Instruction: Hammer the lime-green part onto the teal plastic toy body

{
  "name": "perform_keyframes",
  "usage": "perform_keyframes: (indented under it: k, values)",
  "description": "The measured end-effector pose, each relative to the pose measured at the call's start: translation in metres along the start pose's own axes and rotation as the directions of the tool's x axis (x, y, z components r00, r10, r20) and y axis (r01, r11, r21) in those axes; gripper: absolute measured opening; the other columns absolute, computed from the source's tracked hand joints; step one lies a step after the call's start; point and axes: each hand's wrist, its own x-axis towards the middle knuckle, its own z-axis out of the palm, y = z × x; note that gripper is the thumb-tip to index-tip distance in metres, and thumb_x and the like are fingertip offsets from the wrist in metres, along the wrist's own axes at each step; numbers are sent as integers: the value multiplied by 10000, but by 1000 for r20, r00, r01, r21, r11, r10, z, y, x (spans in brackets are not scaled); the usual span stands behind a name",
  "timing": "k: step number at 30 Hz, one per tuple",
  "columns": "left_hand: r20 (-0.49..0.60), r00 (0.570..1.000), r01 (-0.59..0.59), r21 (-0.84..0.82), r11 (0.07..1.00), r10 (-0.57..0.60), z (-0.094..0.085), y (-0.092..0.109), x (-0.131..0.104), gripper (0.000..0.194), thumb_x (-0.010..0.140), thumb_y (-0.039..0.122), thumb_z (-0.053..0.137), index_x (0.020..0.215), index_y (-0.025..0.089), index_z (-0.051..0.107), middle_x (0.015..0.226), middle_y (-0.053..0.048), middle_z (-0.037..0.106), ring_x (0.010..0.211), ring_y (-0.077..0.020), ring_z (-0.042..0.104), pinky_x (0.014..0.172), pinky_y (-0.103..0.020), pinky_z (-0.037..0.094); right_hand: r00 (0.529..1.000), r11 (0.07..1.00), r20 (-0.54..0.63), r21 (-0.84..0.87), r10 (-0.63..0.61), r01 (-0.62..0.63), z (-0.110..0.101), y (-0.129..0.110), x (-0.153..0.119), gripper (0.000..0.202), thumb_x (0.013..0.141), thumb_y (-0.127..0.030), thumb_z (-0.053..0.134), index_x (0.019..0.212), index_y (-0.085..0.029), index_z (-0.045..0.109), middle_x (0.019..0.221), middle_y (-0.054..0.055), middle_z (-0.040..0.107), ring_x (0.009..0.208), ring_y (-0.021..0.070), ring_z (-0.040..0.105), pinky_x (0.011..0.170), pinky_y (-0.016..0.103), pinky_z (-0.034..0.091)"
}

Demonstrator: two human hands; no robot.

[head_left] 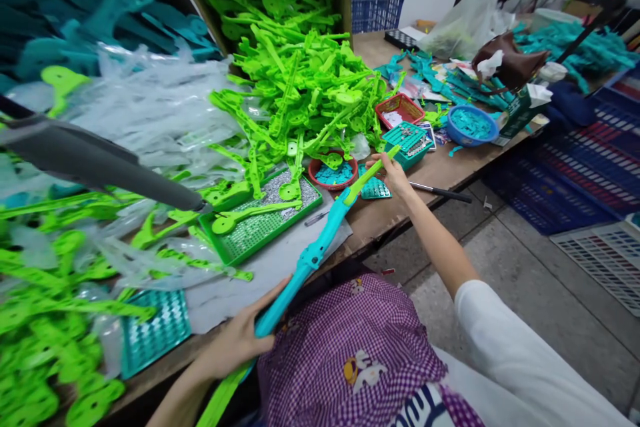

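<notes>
A long plastic part (313, 253), turquoise in the middle with lime-green ends, slants across in front of the purple checked apron. My left hand (245, 333) is wrapped round its lower turquoise section. At the upper green end, my right hand (393, 177) has its fingers curled round the tip; the strip hides some of them. Close to the right hand are a teal ridged tray (375, 183) and a red bowl of small turquoise pieces (320, 183). A green tray (265, 233) holds many small metal bits, with a lime-green part (255, 215) lying across it.
Lime-green parts (300, 87) heap at the back, beside plastic bags (150, 107). A grey tapered tool (100, 160) juts in from the left. A black-handled rod (440, 192) lies near the table edge, with a blue bowl (473, 137) beyond. Blue crates (560, 167) stand at right.
</notes>
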Motion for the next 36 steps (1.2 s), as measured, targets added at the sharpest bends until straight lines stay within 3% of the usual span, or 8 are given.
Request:
perform_keyframes:
  k: [3, 5, 8, 11, 19, 23, 33, 36]
  values:
    - [7, 999, 51, -67, 996, -51, -1, 1, -3, 944, 661, 306, 601, 1560, 201, 333, 1136, -72, 720, 1081, -295, 635, 966, -398, 525, 915, 887, -146, -345, -375, 308, -17, -1, -17, 569, 852, -682, 553, 1180, -217, 579, 1233, 123, 667, 1133, 229, 658, 962, 404, 526]
    - [12, 998, 65, -88, 994, -64, -4, 0, -5, 953, 652, 327, 623, 1555, 202, 345, 1196, -81, 706, 1130, -316, 619, 988, -418, 516, 796, 604, 39, -630, -604, 489, -29, -8, -26, 436, 944, -559, 502, 1219, -236, 604, 1309, 117, 646, 1262, 228, 585, 1093, 439, 417]
    - [30, 995, 97, -111, 989, -94, -8, 1, -6, 960, 633, 319, 637, 1547, 210, 364, 1239, -78, 694, 1173, -329, 601, 1016, -429, 499, 656, 100, 564, -716, -502, 691, -37, -21, -26, 296, 1020, -347, 424, 1182, -282, 662, 1246, 56, 706, 1292, 198, 565, 1182, 461, 232]
    - [24, 995, 101, -115, 988, -99, -9, 3, -7, 957, 627, 303, 636, 1543, 203, 374, 1312, -81, 660, 1199, -326, 590, 1045, -426, 480, 588, -142, 745, -650, -316, 747, -36, -30, -13, 333, 1032, -229, 368, 1140, -272, 681, 1190, 41, 738, 1214, 181, 607, 1176, 475, 121]
    - [-17, 999, 30, -7, 1000, -30, -10, 7, -8, 864, 682, 350, 633, 1514, 228, 433, 1193, -62, 720, 1133, -311, 636, 961, -395, 538, 694, 96, 705, -688, -145, 719, -41, -36, -9, 418, 1046, -313, 275, 1109, -284, 687, 1216, 57, 721, 1204, 223, 600, 1087, 477, 217]
    - [-2, 1000, -8, 30, 1000, 8, -15, 0, -5, 889, 671, 371, 625, 1524, 229, 415, 1202, -69, 716, 1102, -313, 644, 896, -372, 561, 723, 157, 663, -706, -194, 690, -41, -41, -13, 340, 1030, -365, 371, 1157, -298, 679, 1281, 54, 691, 1285, 242, 556, 1121, 495, 187]
    - [-10, 1000, 12, 87, 996, -11, -20, -3, -5, 886, 666, 324, 614, 1525, 238, 413, 1168, -49, 737, 1078, -303, 671, 890, -340, 564, 689, 143, 698, -674, -196, 724, -37, -53, -9, 328, 1025, -385, 393, 1126, -310, 695, 1207, 48, 721, 1251, 243, 579, 1114, 481, 210]
    - [-9, 1000, 2, 105, 994, -1, -20, 8, -8, 859, 673, 309, 623, 1510, 236, 441, 1305, -47, 685, 1161, -310, 642, 932, -355, 558, 745, 122, 571, -760, -345, 639, -54, -47, -31, 339, 1013, -416, 413, 1217, -302, 659, 1283, 64, 685, 1297, 263, 545, 1108, 476, 202]
